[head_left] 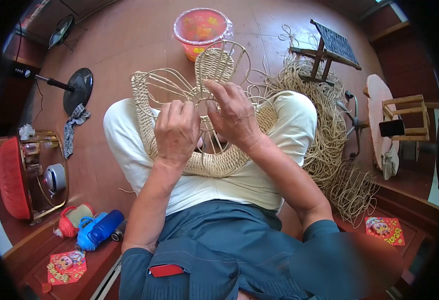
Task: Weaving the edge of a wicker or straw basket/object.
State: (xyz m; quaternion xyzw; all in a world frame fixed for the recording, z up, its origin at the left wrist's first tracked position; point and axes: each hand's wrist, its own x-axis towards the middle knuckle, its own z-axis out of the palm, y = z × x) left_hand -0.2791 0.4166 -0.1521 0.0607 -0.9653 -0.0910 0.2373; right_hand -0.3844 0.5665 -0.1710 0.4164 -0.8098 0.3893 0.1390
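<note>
A woven cord piece on a wire frame [218,166] rests across my lap, with a curved braided band, bare spokes and a woven upright panel [214,64] at its far end. My left hand [177,131] is closed near the middle of the piece, knuckles up; what its fingertips hold is hidden. My right hand [232,112] grips the wire frame just below the upright panel, index finger bent over it and thumb toward the centre. Loose cord loops stick out around both hands.
A pink bucket [199,27] stands ahead. A cord heap [324,145] and folding stool [337,45] are right, beside a board with a wooden frame [404,100]. A fan base [78,90], red-cushioned stool [14,175] and blue bottle [104,227] are left.
</note>
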